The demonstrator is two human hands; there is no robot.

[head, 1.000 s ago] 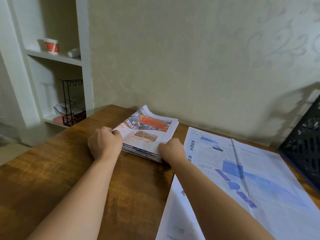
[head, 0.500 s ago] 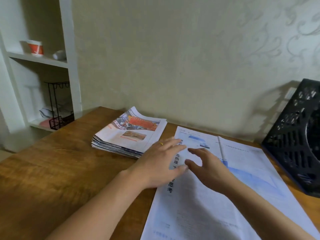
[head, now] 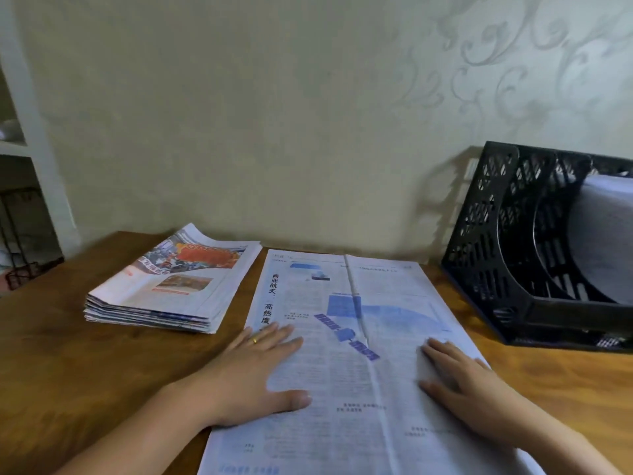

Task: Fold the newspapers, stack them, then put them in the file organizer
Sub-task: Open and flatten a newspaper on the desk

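Both palms flat on the unfolded newspaper (head: 346, 341) — left hand (head: 255, 375) and right hand (head: 469, 385), fingers spread, grip holding nothing — beside the folded newspaper stack (head: 171, 286) on the worktop (head: 68, 365).

Both hands left folded stack (head: 171, 289); left hand (head: 253, 375), right hand (head: 469, 389) now flat, apart on open newspaper (head: 346, 337).
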